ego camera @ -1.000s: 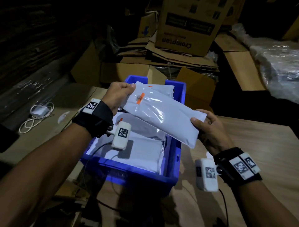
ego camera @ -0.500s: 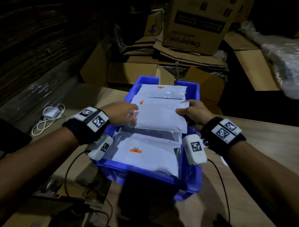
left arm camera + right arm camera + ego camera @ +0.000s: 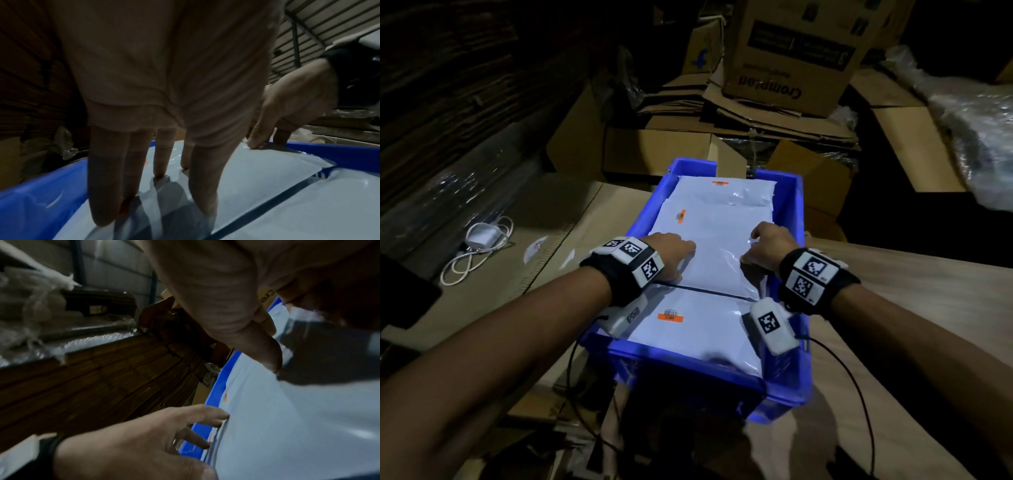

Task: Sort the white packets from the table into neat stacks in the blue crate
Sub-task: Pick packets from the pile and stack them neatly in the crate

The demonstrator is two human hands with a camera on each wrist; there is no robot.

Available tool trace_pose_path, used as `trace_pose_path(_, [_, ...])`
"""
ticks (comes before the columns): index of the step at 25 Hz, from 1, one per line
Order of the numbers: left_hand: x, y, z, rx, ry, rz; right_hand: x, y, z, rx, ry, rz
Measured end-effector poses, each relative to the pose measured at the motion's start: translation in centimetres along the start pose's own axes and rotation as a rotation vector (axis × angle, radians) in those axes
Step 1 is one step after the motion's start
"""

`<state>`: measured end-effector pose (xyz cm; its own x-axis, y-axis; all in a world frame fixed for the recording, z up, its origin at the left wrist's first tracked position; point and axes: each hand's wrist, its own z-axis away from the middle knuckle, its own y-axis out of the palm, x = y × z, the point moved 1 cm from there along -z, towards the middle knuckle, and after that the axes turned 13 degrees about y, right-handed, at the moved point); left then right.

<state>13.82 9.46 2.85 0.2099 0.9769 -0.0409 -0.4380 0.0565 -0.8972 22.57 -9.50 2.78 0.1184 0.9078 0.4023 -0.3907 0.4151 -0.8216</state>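
Observation:
The blue crate holds white packets with orange labels in flat stacks: a far one, a middle one and a near one. My left hand presses the middle packet's left edge. In the left wrist view its fingers are straight, tips down on the packet beside the crate wall. My right hand touches the packet's right edge. Its thumb tip rests on the packet; its other fingers are mostly hidden.
The crate sits at the edge of a wooden table. A white charger with coiled cable lies on cardboard to the left. Cardboard boxes pile up behind the crate, and bubble wrap at the far right.
A second ago both hands held the packet tilted above the crate. They lowered it onto the middle stack, where it now lies flat with fingertips on both edges.

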Motion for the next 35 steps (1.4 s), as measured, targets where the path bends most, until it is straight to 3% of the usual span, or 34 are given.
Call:
trace_pose_path(5, [-1.0,-1.1,2.2,-0.003,0.036,-0.045,1.7,-2.3,2.0,-0.061,-0.284,0.431])
trace_pose_path(9, [-2.0,-0.5,5.9,0.069,0.152,-0.029,4.5,-1.1,3.7,0.086,-0.55,0.677])
trace_pose_path(11, [-2.6,0.6,7.3,0.122,0.183,-0.014,5.4,0.6,4.0,0.128,-0.611,0.831])
trace_pose_path(15, [-2.6,2.8,7.9,0.138,0.153,0.002,5.9,2.8,3.6,0.106,-0.66,0.994])
trace_pose_path(19, [-2.5,3.8,7.9,0.134,0.162,0.015,5.9,3.4,3.3,0.066,-0.722,1.02])
trace_pose_path(23, [-2.8,4.1,8.0,0.09,0.167,0.012,5.6,3.5,3.2,0.058,-0.688,1.029])
trace_pose_path(30, [-2.5,3.6,8.2,0.109,0.204,0.046,5.5,3.9,3.2,0.085,-0.68,1.0])
trace_pose_path(35, [-1.5,0.9,7.1,-0.011,0.167,0.031,6.2,1.6,2.2,0.17,-0.613,0.821])
